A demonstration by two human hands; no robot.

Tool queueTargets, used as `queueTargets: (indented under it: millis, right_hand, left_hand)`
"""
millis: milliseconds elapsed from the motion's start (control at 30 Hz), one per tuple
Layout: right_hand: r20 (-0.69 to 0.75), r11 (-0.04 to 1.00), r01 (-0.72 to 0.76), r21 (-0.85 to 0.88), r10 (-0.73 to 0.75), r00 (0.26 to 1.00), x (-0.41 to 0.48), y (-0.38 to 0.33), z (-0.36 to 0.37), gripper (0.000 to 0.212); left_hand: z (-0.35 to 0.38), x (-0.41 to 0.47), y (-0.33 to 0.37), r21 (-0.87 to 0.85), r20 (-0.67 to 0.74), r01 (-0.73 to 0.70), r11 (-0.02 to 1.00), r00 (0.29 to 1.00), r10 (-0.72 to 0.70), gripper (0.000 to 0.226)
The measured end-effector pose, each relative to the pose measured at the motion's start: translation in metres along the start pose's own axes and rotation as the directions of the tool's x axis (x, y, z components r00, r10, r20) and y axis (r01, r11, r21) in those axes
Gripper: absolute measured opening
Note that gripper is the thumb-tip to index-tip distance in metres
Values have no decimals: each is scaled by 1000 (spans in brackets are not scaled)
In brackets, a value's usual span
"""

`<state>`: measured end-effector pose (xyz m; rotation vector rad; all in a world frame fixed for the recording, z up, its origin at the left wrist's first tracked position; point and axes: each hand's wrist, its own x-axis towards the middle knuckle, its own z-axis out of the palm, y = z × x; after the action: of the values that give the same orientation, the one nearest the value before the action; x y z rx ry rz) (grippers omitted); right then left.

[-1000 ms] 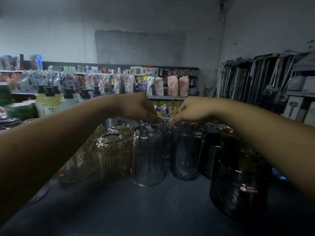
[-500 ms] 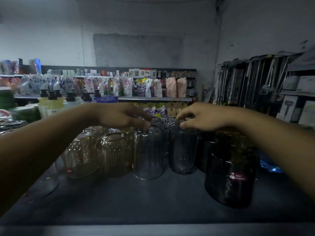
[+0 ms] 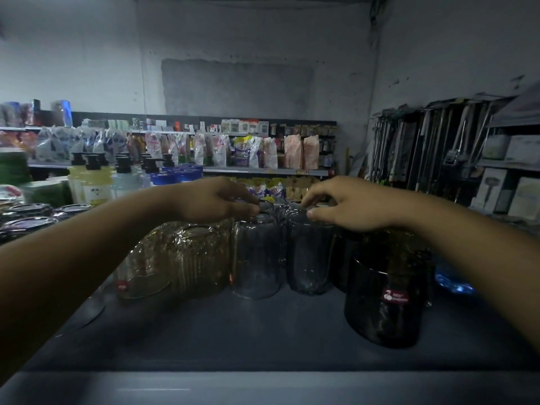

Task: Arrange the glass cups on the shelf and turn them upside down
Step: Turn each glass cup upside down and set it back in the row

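On grey shelf (image 3: 263,331): our left hand (image 3: 216,200) pinches clear glass cup (image 3: 257,258), right hand (image 3: 350,206) second clear glass cup (image 3: 309,258); row seems inverted, nearly done.

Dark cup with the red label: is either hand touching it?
No: the dark cup stands untouched in front, while the left hand and right hand grip the tops of two clear cups farther back.

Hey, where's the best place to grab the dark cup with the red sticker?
Probably best to wrap the side wall of the dark cup around mid-height, coming from the front. It stands alone toward the shelf edge with that face bare, while other cups crowd close behind it.
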<state>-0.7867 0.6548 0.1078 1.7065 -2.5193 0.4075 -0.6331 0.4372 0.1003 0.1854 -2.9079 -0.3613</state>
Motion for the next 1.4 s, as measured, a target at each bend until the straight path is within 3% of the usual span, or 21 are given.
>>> queueTargets:
  millis: [100,167,233,333,533,733,967,1067,1200,1267,1333,1400]
  right_hand:
    - [-8,1000,11,9,-11,1000,-7,1,-2,30]
    - [-18,999,-2,32,3,1000,-9,4,-2,26]
    - [-24,997,-30,73,31,999,-9,7,-2,23]
    - [-41,986,-83,147,90,995,-10,8,-3,28]
    - [-67,932,-141,333,173,983,-16,10,-6,34]
    - [-231,932,-117,342,205,951,-30,18,-8,38]
    - [-223,904,-136,406,243,944,-42,30,2,34]
    - [-220,862,-143,486,280,935,-43,34,2,31]
    - [-263,708,-93,700,377,888,-44,32,-1,19]
    - [-206,589,-89,804,415,886,-41,27,-4,18]
    - [-28,381,-144,913,411,911,-37,19,-10,42]
    - [116,118,-153,981,276,954,-33,9,-18,56]
  left_hand:
    - [4,0,10,23,-189,-91,996,978,94,36]
    - [8,-5,31,61,-309,-185,981,931,195,36]
    - [13,-10,59,94,-233,-228,969,942,244,52]
    - [20,1,88,276,-18,-166,947,984,178,77]
    - [16,34,110,325,115,-122,938,989,89,83]
    - [14,49,114,328,177,-111,938,983,55,73]
    - [15,53,112,167,190,-94,981,980,61,55]
    - [-3,48,110,126,120,-92,988,990,77,50]
    - [-45,26,110,-8,-97,-49,999,994,48,43]
    - [-60,9,111,-108,-208,-47,993,978,23,45]
    - [-60,-7,111,-215,-354,-87,973,935,5,49]
    - [-44,-19,111,-293,-495,-164,942,869,-3,56]
